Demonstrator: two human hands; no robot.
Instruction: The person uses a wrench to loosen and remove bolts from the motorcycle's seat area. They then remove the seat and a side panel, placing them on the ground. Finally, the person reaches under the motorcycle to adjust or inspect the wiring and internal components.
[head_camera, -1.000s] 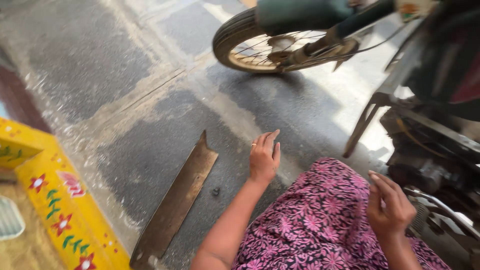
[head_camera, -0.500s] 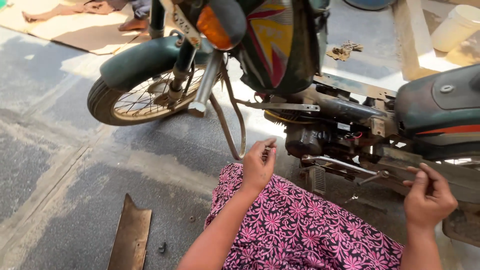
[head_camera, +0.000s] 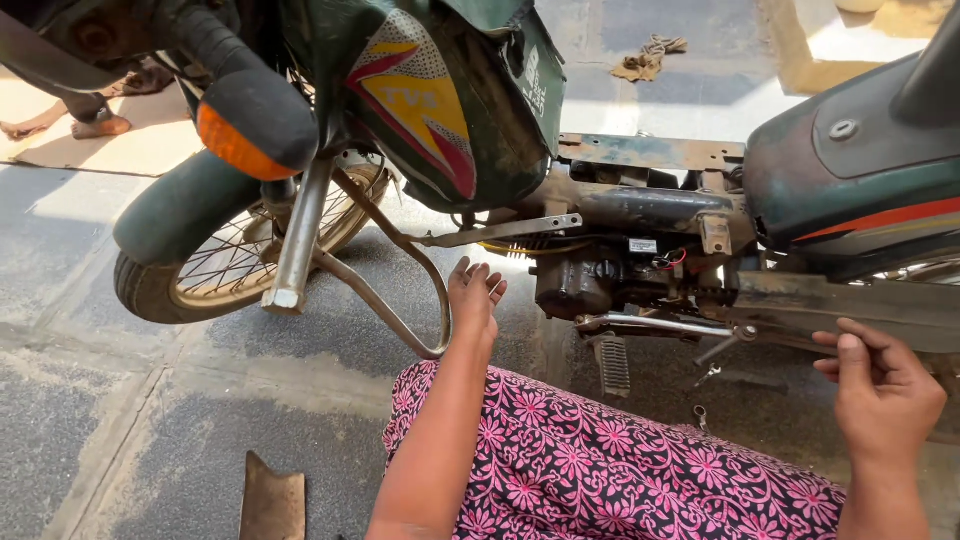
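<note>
The view has swung up from the grey concrete floor to the old dark green motorbike, which now fills the upper half, and both hands have come up from beside the lap towards its middle; a second ago the left one hovered over bare floor by the rusty flat metal strip, which has dropped to the bottom edge at about seven o'clock. By my reading, the work has turned from the floor to the machine itself. The left hand is raised, palm up, fingers loosely apart and holding nothing, just beside the bent steel leg-guard tube and near the grimy black engine block at its two o'clock. The right hand sits at four o'clock, fingers curled inward towards the palm; whether they pinch something small I cannot tell. It hangs just below the dull frame rail under the seat. The bike looks worn: scuffed paint, a yellow-and-red tank graphic, an orange indicator lamp at ten o'clock, a spoked front wheel, a rusted carrier plate above the engine. Small metal bits lie on the floor beneath the footrest. The pink-flowered dark cloth covers the person's lap.
</note>
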